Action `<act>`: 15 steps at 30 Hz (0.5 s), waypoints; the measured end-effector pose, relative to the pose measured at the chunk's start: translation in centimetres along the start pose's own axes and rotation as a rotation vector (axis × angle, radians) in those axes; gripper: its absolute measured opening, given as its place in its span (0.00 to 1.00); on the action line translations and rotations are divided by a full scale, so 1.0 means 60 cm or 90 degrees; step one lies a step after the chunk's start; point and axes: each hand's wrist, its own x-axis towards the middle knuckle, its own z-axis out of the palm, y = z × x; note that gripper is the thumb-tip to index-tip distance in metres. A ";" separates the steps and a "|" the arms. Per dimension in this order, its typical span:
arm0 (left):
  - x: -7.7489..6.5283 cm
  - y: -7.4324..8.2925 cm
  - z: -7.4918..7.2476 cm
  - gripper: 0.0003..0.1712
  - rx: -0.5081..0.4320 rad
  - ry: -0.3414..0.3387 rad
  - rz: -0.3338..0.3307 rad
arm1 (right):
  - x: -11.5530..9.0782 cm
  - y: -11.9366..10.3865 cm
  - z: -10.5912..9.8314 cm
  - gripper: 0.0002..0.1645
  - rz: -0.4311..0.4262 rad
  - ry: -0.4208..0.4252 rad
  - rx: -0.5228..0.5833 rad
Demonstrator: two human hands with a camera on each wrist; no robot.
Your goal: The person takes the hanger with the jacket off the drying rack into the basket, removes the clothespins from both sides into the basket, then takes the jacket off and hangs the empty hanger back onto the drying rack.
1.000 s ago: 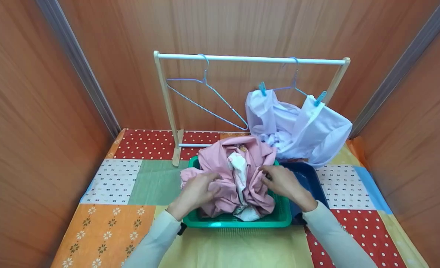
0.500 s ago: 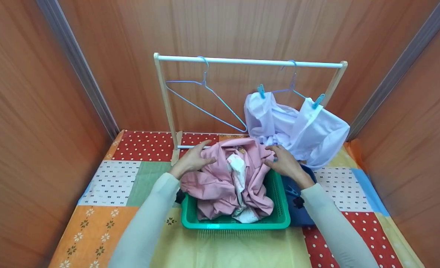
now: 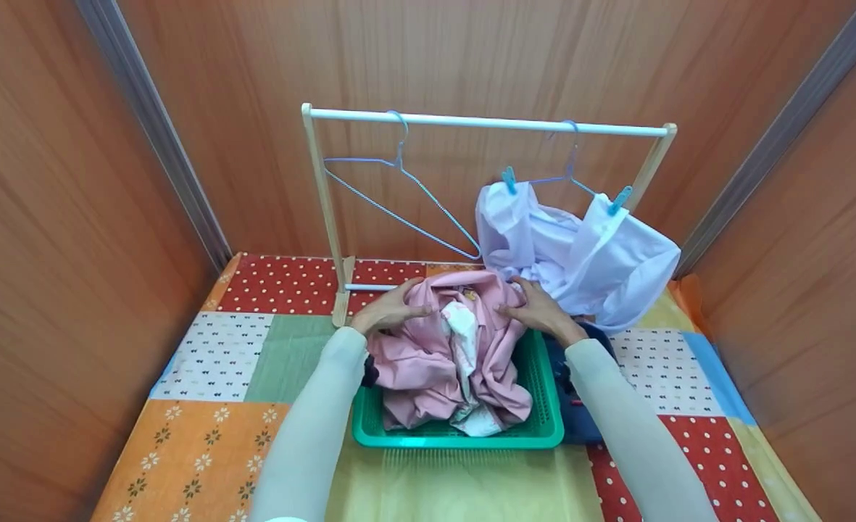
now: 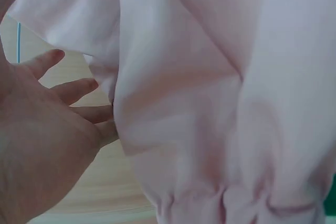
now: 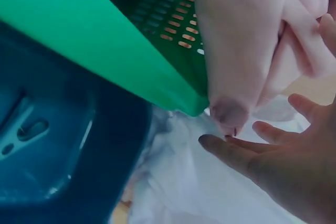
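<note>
A crumpled pink garment [image 3: 420, 362] lies heaped in a green basket [image 3: 464, 441], with a white printed cloth [image 3: 462, 326] showing in its middle. My left hand [image 3: 391, 310] is at the garment's back left edge. In the left wrist view, that hand [image 4: 47, 124] has its fingers spread, with fingertips at the pink fabric [image 4: 184, 93], which ends in a gathered edge. My right hand [image 3: 541, 313] is at the garment's back right side. Its fingers [image 5: 231, 153] are extended beside a hanging fold in the right wrist view.
Behind stands a rack with a white bar [image 3: 485, 122]. A bare hanger [image 3: 435, 206] hangs at left. A white garment [image 3: 572, 246] is clipped to another hanger with blue clothespins [image 3: 509, 180]. A dark blue tray [image 5: 94, 124] holding a clothespin [image 5: 26, 129] sits right of the basket.
Both hands have moved from over the front of the garment to its back edge, and lately inward towards each other. The pink sleeve-like part at left has shifted.
</note>
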 end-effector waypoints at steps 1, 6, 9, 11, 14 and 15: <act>0.002 0.001 0.001 0.55 0.001 -0.002 -0.002 | 0.003 0.002 0.002 0.50 0.005 -0.006 0.006; 0.006 0.004 0.007 0.52 0.014 -0.001 -0.003 | 0.009 0.009 0.016 0.48 -0.009 -0.017 0.022; 0.005 0.007 0.012 0.45 0.035 0.009 -0.005 | 0.008 0.010 0.022 0.42 -0.033 -0.004 0.011; 0.005 0.008 0.013 0.40 0.066 0.019 0.001 | 0.008 0.007 0.024 0.36 -0.049 0.017 -0.003; 0.006 0.006 0.014 0.35 0.127 0.039 0.036 | 0.009 -0.001 0.027 0.27 -0.070 0.054 -0.014; 0.006 0.005 0.014 0.34 0.146 0.048 0.048 | 0.009 -0.004 0.028 0.24 -0.080 0.068 -0.014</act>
